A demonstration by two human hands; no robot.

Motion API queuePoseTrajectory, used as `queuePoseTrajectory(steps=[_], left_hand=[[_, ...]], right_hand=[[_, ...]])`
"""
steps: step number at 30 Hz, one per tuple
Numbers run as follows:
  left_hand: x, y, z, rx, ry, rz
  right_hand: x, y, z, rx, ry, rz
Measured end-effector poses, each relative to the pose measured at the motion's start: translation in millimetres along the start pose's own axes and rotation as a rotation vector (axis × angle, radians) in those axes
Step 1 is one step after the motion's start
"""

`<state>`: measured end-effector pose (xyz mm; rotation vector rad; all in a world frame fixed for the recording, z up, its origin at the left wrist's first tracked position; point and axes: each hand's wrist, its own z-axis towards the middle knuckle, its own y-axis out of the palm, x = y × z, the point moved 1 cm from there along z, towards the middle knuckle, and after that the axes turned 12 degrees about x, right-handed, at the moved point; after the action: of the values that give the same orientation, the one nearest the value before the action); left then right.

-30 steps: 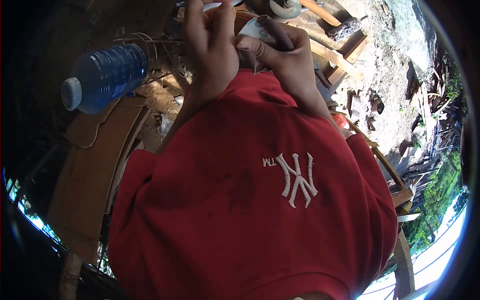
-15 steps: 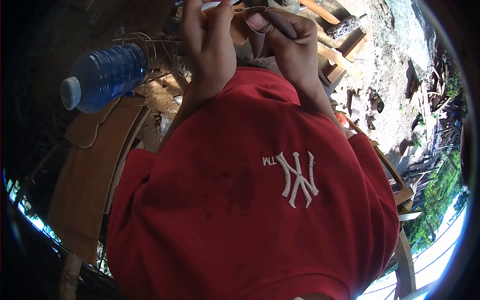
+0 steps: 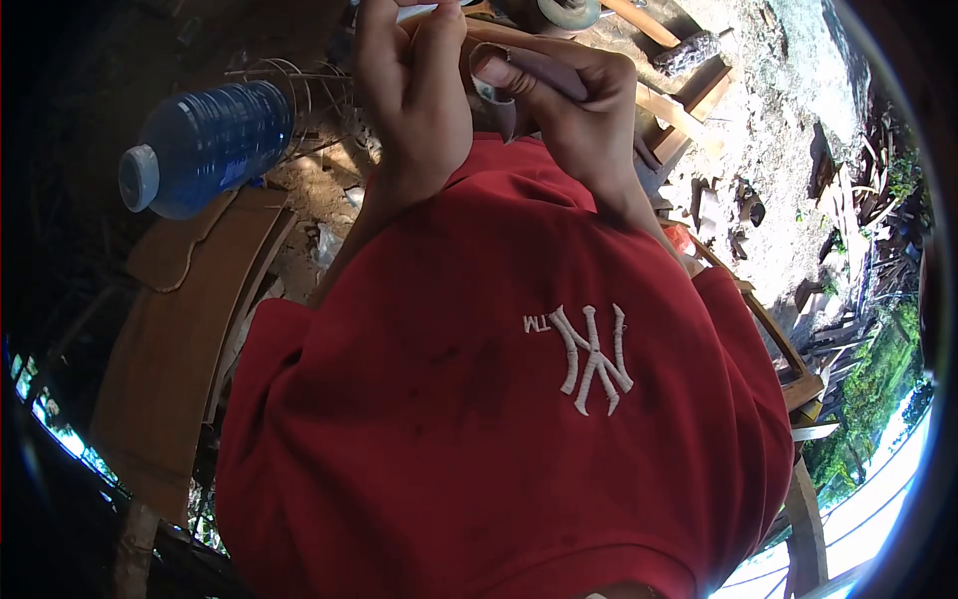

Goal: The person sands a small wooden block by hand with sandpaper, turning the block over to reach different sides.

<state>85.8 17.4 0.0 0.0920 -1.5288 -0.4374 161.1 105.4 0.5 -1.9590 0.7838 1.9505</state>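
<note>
Head view. Noted at upper centre of the frame: right hand (image 3: 589, 110), holding a folded brown sheet (image 3: 549, 74) between thumb and fingers, with pale printed backing showing at one curled edge. Folded and pinched perhaps to stiffen the sheet and stop the layers slipping; thumb laid over the fold, probably for pressure and control. Not clear whether pressed against anything beneath.

Beside it, to the left: left hand (image 3: 424, 110), raised, with fingers bent near the thumb and tips close to the upper edge. Cannot tell what, if anything, is pinched there. Between and behind both: brown surface (image 3: 463, 52), mostly hidden; possibly steadied by the left.

Around: at upper left, a large blue-tinted bottle (image 3: 215, 150), lying tilted with cap toward the left, well apart from the hands. Near its base, thin bent strands (image 3: 304, 100). Below it, a broad wooden panel (image 3: 150, 389) down the left side. At top, right of centre, a round greyish object (image 3: 571, 12), close behind the right hand. At upper right, pieces of wood (image 3: 694, 105) near sunlit ground (image 3: 743, 160).

In the way: red shirt (image 3: 449, 399), filling the centre and lower frame; hands, masking most of the contact area; upper edge, cutting off the rest.
</note>
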Motion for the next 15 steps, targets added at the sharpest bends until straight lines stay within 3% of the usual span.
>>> queuePoseTrajectory(steps=[3, 6, 9, 12, 15], left_hand=[[9, -1, -4, -0.004, -0.051, 0.142], [-9, -5, 2, 0.012, 0.052, 0.071], [-8, -2, 0, 0.090, 0.081, 0.061], [5, -2, -4, -0.017, 0.015, -0.066], [-10, -9, 1, 0.058, 0.035, 0.025]], right_hand=[[8, 1, 3, 0.153, -0.007, -0.052], [28, -11, 10, 0.077, 0.118, 0.093], [18, -1, -3, 0.037, 0.086, 0.140], [17, 17, -13, 0.233, -0.157, 0.120], [20, 6, -8, 0.077, 0.081, 0.137]])
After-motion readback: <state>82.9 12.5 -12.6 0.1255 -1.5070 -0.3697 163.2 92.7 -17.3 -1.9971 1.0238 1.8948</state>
